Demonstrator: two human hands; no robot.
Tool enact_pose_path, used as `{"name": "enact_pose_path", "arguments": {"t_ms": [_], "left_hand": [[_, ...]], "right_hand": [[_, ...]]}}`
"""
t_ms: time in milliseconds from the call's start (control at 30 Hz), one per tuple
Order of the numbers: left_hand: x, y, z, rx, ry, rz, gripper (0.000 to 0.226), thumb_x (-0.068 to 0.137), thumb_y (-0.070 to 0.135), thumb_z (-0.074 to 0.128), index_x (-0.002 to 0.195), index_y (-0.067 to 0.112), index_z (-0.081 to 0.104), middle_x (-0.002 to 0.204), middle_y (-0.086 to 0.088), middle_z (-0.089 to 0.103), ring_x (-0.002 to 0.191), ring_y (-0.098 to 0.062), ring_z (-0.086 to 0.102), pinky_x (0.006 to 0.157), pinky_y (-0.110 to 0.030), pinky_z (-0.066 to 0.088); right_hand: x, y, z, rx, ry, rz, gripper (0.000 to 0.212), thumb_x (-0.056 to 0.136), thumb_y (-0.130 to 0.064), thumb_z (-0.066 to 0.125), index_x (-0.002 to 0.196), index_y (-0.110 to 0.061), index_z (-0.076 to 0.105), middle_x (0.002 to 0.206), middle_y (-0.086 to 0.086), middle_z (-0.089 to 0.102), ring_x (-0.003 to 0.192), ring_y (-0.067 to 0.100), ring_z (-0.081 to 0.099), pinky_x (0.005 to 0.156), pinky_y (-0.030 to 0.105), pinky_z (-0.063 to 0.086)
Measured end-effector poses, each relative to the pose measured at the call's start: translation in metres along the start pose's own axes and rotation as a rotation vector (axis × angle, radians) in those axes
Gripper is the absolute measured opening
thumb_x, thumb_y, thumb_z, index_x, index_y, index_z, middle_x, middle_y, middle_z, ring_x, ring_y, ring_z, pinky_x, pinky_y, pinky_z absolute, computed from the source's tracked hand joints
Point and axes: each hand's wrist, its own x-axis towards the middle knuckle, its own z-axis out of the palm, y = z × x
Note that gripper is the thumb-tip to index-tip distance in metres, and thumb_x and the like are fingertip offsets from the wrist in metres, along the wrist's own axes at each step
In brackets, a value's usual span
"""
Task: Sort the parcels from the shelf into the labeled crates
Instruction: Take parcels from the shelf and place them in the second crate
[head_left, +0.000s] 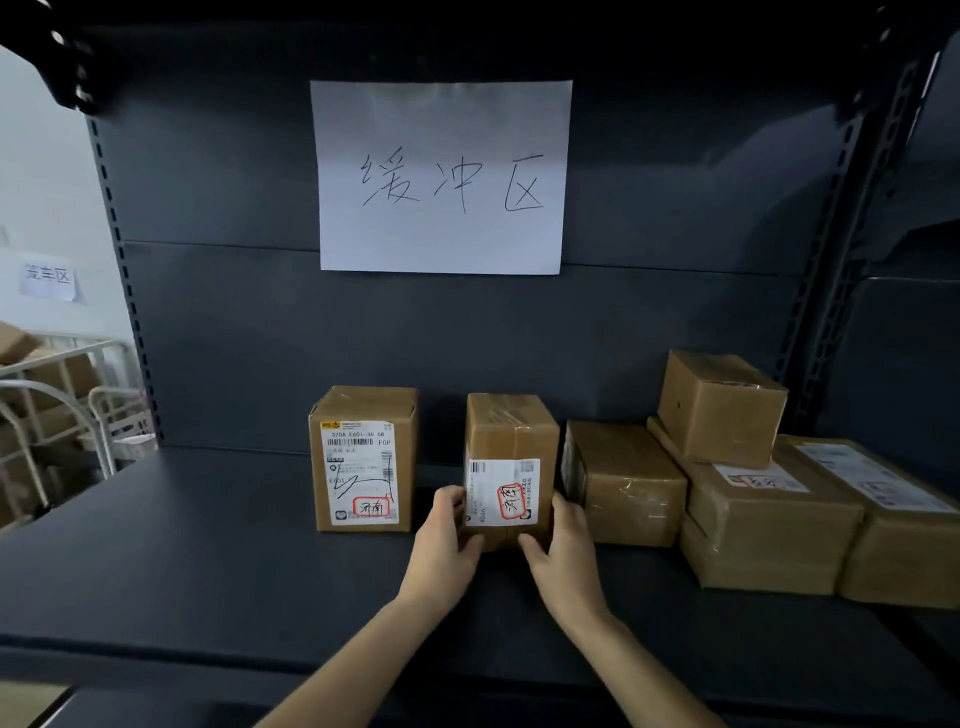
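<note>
Both hands reach onto the dark shelf (208, 530) and clasp an upright cardboard parcel (511, 431) standing near its middle. The left hand (447, 540) grips the parcel's lower left edge with its thumb on the front face, and the right hand (563, 551) grips the lower right edge the same way, fingers wrapped round the side. The parcel's white label (501, 491) carries a red-boxed handwritten mark (turned sideways). Just to its left, apart from it, stands a second labelled parcel (363, 457), also upright. To the right lies a plain low box (628, 488), then a stack: a small box (722, 410) sitting on a wider one (769, 525), with a long flat parcel (904, 525) beside it. A white paper sign (441, 176) with handwritten characters hangs on the shelf's back panel above.
</note>
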Motion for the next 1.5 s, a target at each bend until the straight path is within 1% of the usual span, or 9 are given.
{"name": "enact_pose_path", "arguments": {"t_ms": [233, 467, 667, 800, 867, 1033, 1200, 1433, 1500], "left_hand": [[-0.002, -0.001, -0.003, 0.084, -0.047, -0.008, 0.054, 0.086, 0.007, 0.062, 0.131, 0.019, 0.035, 0.132, 0.004, 0.051, 0.122, -0.005, 0.045, 0.094, -0.013, 0.034], [-0.010, -0.002, -0.028, 0.651, -0.049, 0.199, 0.061, 0.090, 0.034, 0.055, 0.143, 0.021, 0.027, 0.152, 0.004, 0.030, 0.140, -0.011, 0.026, 0.112, -0.026, 0.026], [-0.023, -0.024, -0.075, 1.006, -0.072, 0.313, 0.045, 0.093, 0.047, 0.040, 0.130, 0.022, 0.044, 0.132, 0.005, 0.049, 0.126, -0.014, 0.040, 0.109, -0.027, 0.027], [-0.024, -0.035, -0.111, 1.096, 0.022, 0.271, 0.039, 0.083, 0.051, 0.058, 0.104, 0.019, 0.065, 0.103, 0.005, 0.066, 0.102, -0.015, 0.061, 0.094, -0.029, 0.046], [-0.021, -0.042, -0.126, 1.107, 0.074, 0.246, 0.039, 0.079, 0.053, 0.062, 0.094, 0.018, 0.068, 0.095, 0.003, 0.068, 0.096, -0.017, 0.064, 0.088, -0.029, 0.049], [-0.001, -0.068, -0.151, 1.131, 0.068, 0.058, 0.060, 0.085, 0.068, 0.037, 0.121, 0.022, 0.050, 0.123, 0.005, 0.054, 0.121, -0.014, 0.045, 0.104, -0.027, 0.032], [0.020, -0.081, -0.152, 0.989, 0.020, 0.019, 0.076, 0.079, 0.069, 0.047, 0.137, 0.022, 0.033, 0.138, 0.004, 0.046, 0.132, -0.016, 0.035, 0.110, -0.029, 0.027], [0.040, -0.090, -0.147, 0.812, -0.033, 0.026, 0.081, 0.075, 0.061, 0.059, 0.140, 0.026, 0.025, 0.132, 0.007, 0.052, 0.134, -0.016, 0.034, 0.111, -0.031, 0.025], [0.042, -0.091, -0.145, 0.776, -0.035, 0.028, 0.082, 0.075, 0.059, 0.060, 0.141, 0.026, 0.024, 0.132, 0.007, 0.052, 0.133, -0.015, 0.033, 0.111, -0.030, 0.024]], "right_hand": [[-0.002, 0.001, -0.003, 0.002, -0.034, 0.020, 0.060, 0.088, -0.013, 0.061, 0.141, -0.010, 0.033, 0.138, 0.006, 0.040, 0.127, 0.015, 0.043, 0.101, 0.020, 0.035], [-0.001, 0.007, -0.008, 0.003, -0.037, 0.028, 0.068, 0.086, -0.015, 0.063, 0.144, -0.013, 0.027, 0.144, 0.007, 0.036, 0.132, 0.019, 0.039, 0.107, 0.030, 0.035], [0.010, 0.010, -0.006, 0.050, -0.112, 0.015, 0.068, 0.084, -0.015, 0.066, 0.142, -0.014, 0.031, 0.139, 0.006, 0.042, 0.129, 0.017, 0.042, 0.107, 0.030, 0.034], [0.019, 0.007, 0.005, 0.105, -0.131, 0.018, 0.065, 0.082, -0.012, 0.068, 0.138, -0.015, 0.036, 0.133, 0.005, 0.048, 0.124, 0.016, 0.046, 0.105, 0.030, 0.036], [0.024, 0.005, 0.010, 0.124, -0.146, 0.020, 0.067, 0.081, -0.010, 0.068, 0.139, -0.016, 0.035, 0.133, 0.004, 0.049, 0.124, 0.017, 0.046, 0.106, 0.031, 0.037], [0.035, -0.003, 0.023, 0.173, -0.200, 0.003, 0.070, 0.081, -0.008, 0.068, 0.140, -0.018, 0.032, 0.130, 0.005, 0.052, 0.120, 0.017, 0.049, 0.103, 0.033, 0.041], [0.043, -0.007, 0.032, 0.230, -0.234, -0.007, 0.073, 0.080, -0.006, 0.069, 0.141, -0.019, 0.030, 0.129, -0.001, 0.053, 0.115, 0.008, 0.048, 0.093, 0.020, 0.037], [0.054, -0.006, 0.043, 0.288, -0.297, 0.010, 0.080, 0.080, -0.008, 0.069, 0.144, -0.024, 0.023, 0.128, -0.008, 0.050, 0.120, 0.007, 0.045, 0.099, 0.023, 0.037], [0.056, -0.009, 0.048, 0.294, -0.306, 0.008, 0.079, 0.081, -0.009, 0.069, 0.143, -0.025, 0.023, 0.123, -0.013, 0.049, 0.115, 0.001, 0.044, 0.095, 0.016, 0.037]]}}
